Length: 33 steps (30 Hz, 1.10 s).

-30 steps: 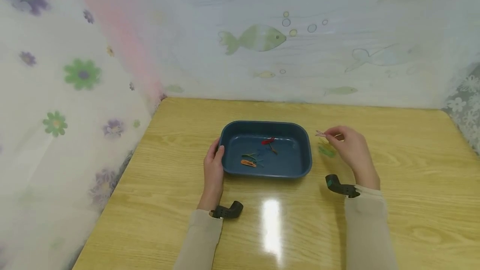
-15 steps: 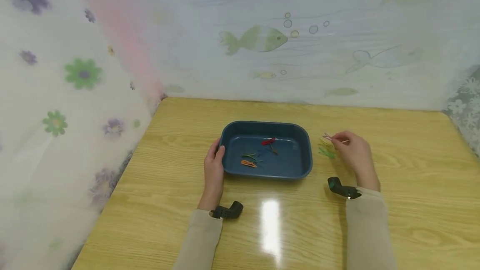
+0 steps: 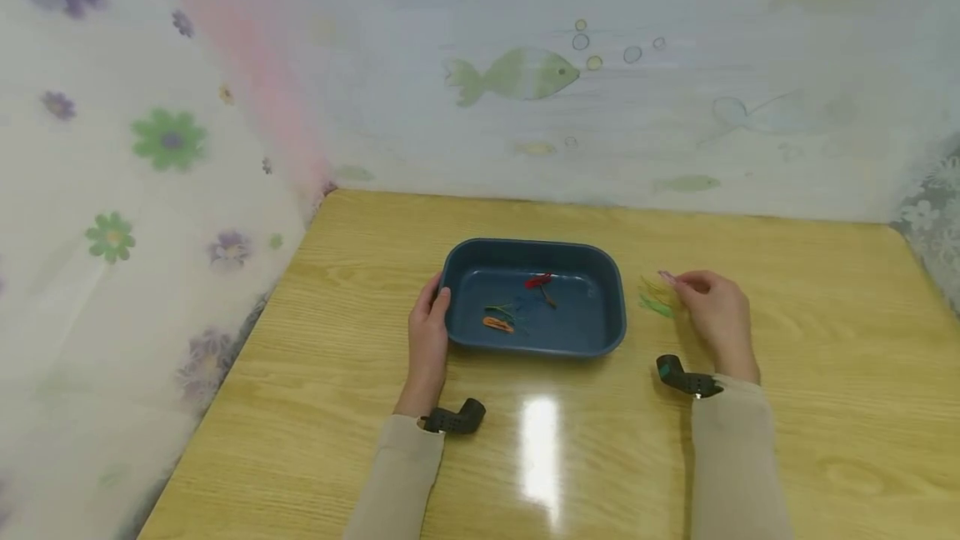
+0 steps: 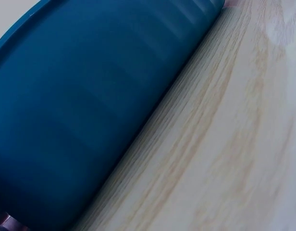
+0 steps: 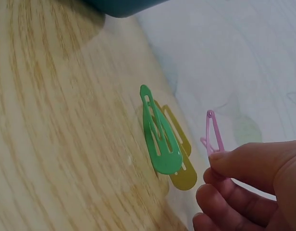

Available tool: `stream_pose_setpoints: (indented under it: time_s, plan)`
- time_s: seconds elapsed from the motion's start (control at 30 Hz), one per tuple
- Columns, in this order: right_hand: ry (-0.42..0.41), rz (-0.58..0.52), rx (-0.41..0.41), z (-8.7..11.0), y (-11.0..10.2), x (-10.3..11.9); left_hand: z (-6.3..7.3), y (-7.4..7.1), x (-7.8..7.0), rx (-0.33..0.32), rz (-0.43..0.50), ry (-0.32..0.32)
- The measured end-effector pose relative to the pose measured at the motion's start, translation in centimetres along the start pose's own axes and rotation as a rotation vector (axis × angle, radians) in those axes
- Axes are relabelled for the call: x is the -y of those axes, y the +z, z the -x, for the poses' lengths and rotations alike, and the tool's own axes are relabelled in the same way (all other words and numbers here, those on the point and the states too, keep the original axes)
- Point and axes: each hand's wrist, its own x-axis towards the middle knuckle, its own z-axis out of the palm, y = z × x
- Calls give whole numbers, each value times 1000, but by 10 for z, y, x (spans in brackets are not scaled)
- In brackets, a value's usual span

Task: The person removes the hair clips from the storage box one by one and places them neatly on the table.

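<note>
My right hand pinches a pink snap hair clip between thumb and fingers, just above the table. Beside it in the right wrist view lie a green hair clip and a yellow hair clip, the green one partly over the yellow. At the left end of a dark blue plastic tub, my left hand grips the side, thumb near the rim. Inside the tub are a red clip, an orange clip, a brown clip and some thin green and blue ones, hard to make out.
The wooden table carries a bright light reflection in front of the tub. A wall covering with painted fish rises behind the table, and a flowered one stands along the left. Both wrists wear black camera mounts.
My right hand has moved a little to the right and nearer to me with the pink hair clip, away from the tub. The left hand keeps its grip on the tub.
</note>
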Motion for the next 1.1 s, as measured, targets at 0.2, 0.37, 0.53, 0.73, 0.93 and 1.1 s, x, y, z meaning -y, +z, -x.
stream_pose_setpoints:
  time_s: [0.2,0.37,0.53,0.73,0.93,1.1]
  plan:
    - [23,31,7,-1,0,1,0,1,-1,-4,7,0]
    - [27,39,18,-2,-1,0,-1,1,-1,-2,5,2]
    - [40,58,43,-2,0,-1,0,0,-1,-6,4,1]
    - [18,82,35,-2,3,-2,0,-1,0,2,-9,-2]
    - [-8,89,37,-3,4,-2,0,-1,0,1,-9,-10]
    - [-18,89,55,-3,3,1,-1,-1,0,2,-15,-13]
